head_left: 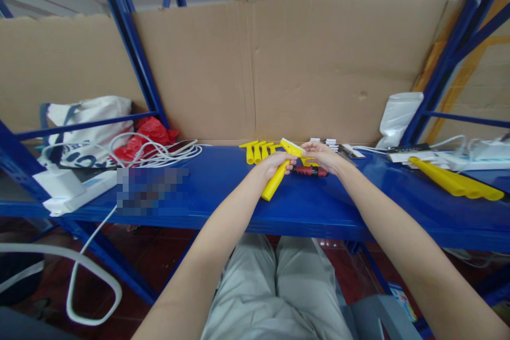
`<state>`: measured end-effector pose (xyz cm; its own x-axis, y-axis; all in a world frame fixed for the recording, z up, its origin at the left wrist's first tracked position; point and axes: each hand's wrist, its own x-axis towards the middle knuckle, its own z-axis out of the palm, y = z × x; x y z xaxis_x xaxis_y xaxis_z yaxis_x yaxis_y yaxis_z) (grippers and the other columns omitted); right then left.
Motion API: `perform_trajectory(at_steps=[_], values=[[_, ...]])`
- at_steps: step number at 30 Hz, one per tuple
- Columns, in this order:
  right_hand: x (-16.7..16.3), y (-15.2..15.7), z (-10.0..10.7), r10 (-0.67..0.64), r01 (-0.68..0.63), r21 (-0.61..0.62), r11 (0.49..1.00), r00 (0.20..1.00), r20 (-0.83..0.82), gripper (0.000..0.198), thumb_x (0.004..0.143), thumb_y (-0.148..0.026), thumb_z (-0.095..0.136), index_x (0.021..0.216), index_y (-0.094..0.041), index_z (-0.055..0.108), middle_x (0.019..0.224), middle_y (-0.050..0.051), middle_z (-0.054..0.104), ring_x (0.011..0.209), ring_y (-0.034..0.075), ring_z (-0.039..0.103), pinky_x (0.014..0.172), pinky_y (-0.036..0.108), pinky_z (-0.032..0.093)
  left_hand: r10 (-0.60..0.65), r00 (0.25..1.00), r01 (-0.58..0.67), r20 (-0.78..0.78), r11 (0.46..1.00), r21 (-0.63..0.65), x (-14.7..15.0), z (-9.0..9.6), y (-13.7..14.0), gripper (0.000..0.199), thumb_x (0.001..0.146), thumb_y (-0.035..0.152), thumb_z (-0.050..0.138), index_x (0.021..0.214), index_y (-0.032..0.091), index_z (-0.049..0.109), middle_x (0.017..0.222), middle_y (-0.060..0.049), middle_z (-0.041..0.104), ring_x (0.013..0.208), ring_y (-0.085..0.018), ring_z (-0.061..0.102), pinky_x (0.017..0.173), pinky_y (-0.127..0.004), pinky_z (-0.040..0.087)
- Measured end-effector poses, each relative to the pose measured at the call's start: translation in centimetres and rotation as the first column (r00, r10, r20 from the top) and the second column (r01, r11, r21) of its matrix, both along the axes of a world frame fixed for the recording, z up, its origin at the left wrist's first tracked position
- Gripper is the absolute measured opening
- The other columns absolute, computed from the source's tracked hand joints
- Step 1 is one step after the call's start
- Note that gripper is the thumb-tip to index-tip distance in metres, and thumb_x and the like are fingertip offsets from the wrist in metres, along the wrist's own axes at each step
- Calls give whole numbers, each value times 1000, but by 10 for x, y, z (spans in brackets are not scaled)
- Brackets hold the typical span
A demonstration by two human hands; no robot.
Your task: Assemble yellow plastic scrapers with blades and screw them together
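A yellow scraper, with a tubular handle and a wide flat head, is tilted over the blue table in front of me. My left hand is closed around it just below the head. Fingers of my right hand are pinched at the head's right end; any small part between them is hidden. Just beyond my hands lies a red and black screwdriver. Several more yellow scrapers rest in a row behind my left hand, and another yellow piece shows partly under my right hand.
Long yellow handles lie at the right, near a white power strip. White cables, a red plastic bag, a cloth bag and another power strip are at the left. Cardboard walls off the back.
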<state>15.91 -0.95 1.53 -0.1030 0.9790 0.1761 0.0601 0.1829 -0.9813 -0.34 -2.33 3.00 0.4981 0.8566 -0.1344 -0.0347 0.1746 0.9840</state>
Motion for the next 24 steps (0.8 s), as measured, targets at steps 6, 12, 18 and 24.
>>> perform_trajectory(at_steps=[6, 12, 18, 24], values=[[1, 1, -2, 29, -31, -29, 999, 998, -48, 25, 63, -2, 60, 80, -19, 53, 72, -3, 56, 62, 7, 53, 57, 20, 43, -2, 1000, 2, -13, 1000, -1, 1, 0, -1, 16, 83, 4, 42, 73, 16, 46, 47, 6, 41, 34, -4, 33, 35, -16, 24], [1, 3, -4, 44, -46, -24, 999, 997, -58, 25, 62, -5, 63, 80, -19, 54, 74, -3, 57, 61, 7, 53, 56, 20, 43, 2, 1000, -1, 7, 1000, -19, 0, 0, -2, 16, 84, 6, 42, 72, 16, 45, 46, 6, 41, 33, -3, 34, 35, -15, 22], [1, 5, -6, 45, -47, -22, 999, 996, -80, 25, 61, -7, 66, 79, -20, 54, 74, -3, 57, 61, 7, 53, 56, 20, 43, -9, 1000, 10, 18, 1000, -22, 0, 0, -1, 17, 84, 4, 41, 73, 15, 46, 46, 6, 41, 33, -4, 33, 34, -15, 23], [-1, 5, -8, 45, -46, -7, 999, 993, -107, 24, 60, -8, 64, 78, -20, 52, 73, -4, 57, 61, 7, 52, 54, 19, 42, -9, 1000, 9, 13, 999, -33, 0, 1, -2, 17, 83, 4, 41, 72, 16, 46, 45, 6, 40, 33, -4, 32, 35, -15, 22]])
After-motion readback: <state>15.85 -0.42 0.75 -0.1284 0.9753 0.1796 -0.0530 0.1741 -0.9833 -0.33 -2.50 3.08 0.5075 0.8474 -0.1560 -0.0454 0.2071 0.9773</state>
